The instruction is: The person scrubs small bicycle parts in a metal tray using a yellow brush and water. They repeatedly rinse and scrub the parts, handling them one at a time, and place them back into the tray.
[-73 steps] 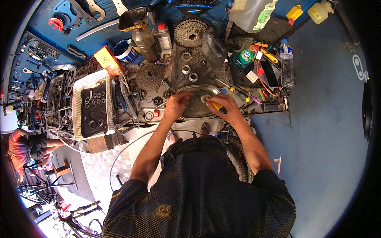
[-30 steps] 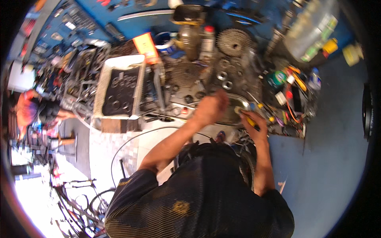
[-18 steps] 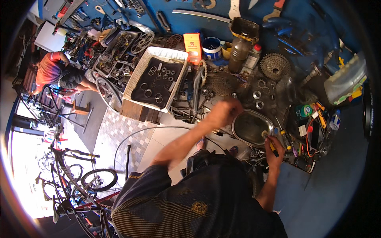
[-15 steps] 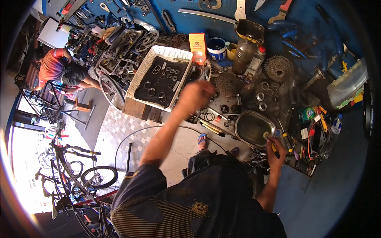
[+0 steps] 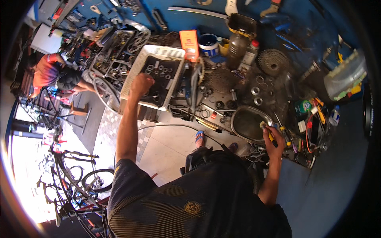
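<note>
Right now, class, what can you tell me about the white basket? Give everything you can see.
The basket is white, rectangular and open-topped, with perforated walls; it looks like plastic. It sits upright, left of the metal pan, slanted in the view. A dark liner covers its floor, bearing metal rings. The left hand is over its left part; whether they touch is unclear.

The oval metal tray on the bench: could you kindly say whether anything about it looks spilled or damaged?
Nothing stands out: the tray shows no clear spill or damage, and the right hand holds a brush near its rim.
</note>
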`<state>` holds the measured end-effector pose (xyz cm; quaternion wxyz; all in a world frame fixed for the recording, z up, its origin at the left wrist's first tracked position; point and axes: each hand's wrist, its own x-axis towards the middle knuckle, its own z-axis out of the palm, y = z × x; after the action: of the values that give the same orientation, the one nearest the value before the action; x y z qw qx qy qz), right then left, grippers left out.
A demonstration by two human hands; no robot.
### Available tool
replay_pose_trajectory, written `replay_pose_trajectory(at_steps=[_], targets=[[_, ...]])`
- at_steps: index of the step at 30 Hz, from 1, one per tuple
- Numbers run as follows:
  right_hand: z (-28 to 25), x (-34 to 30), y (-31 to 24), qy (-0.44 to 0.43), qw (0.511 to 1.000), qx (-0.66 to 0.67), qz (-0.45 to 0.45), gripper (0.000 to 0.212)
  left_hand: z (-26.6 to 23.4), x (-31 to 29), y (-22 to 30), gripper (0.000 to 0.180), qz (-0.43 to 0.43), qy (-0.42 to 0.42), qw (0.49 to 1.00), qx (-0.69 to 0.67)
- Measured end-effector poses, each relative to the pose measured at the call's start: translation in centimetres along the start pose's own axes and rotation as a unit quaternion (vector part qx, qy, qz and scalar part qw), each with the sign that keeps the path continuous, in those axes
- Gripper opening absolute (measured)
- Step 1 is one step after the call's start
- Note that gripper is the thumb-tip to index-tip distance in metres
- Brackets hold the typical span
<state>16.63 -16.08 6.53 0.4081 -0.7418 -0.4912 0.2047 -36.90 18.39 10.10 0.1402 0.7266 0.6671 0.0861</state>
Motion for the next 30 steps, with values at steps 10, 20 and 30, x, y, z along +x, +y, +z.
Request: replay_pose_trajectory(at_steps=[10, 20, 30], targets=[[-3.1, -0.9, -0.5, 0.078, 0.997, 0.0, 0.024, 0.025, 7.5, -8.8, 26.2, 0.014, 0.362, -0.171, 0.888, -0.227], [-3.2, -2.7, -0.6, 0.059, 0.998, 0.017, 0.016, 0.027, 22.7, -11.6, 31.7, 0.054, 0.495, -0.14, 0.855, 0.059], [-2.7, -2.7, -0.6, 0.052, 0.998, 0.014, -0.024, 0.025, 21.1, -10.6, 33.3, 0.046, 0.436, -0.236, 0.866, 0.056]])
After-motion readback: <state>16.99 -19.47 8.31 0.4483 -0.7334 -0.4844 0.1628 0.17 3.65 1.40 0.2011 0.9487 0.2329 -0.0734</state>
